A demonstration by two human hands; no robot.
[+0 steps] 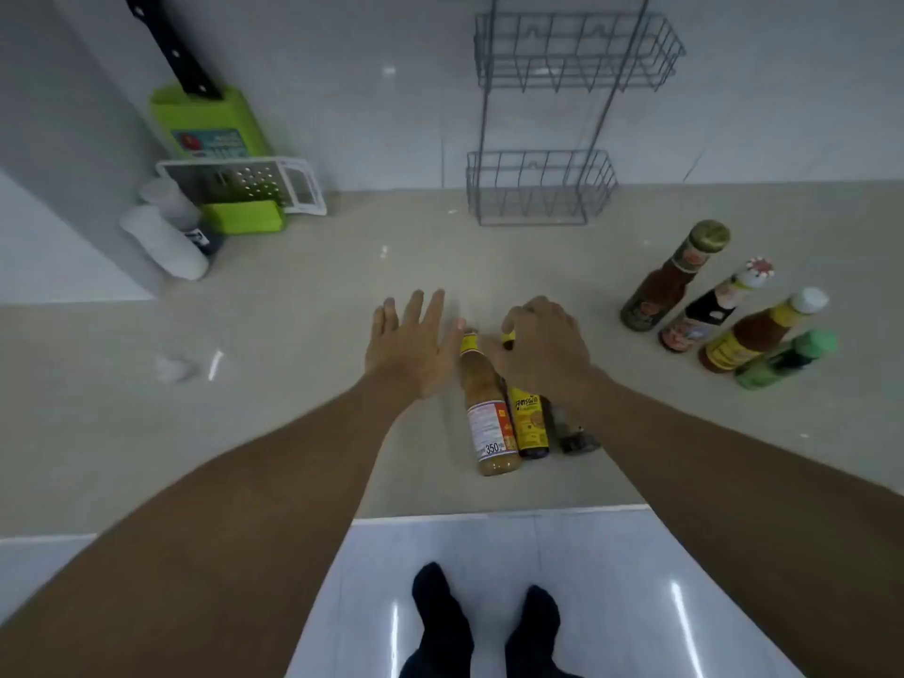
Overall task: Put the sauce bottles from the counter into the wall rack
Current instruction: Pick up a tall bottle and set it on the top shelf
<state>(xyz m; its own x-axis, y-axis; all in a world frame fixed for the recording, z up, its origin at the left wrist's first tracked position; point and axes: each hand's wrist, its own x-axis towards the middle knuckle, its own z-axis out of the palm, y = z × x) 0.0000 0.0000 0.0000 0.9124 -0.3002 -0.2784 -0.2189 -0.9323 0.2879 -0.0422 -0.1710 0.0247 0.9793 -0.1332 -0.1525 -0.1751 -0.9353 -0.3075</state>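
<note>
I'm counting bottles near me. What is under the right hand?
Under the right hand stand the yellow-labelled dark bottle and a darker bottle beside it. The hand covers their tops, though a bit of yellow cap peeks out. Whether it grips either cannot be told.

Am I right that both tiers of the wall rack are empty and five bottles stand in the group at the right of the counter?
Not quite: the head view shows four bottles in that group, not five. Both tiers of the wall rack are indeed empty.
</note>
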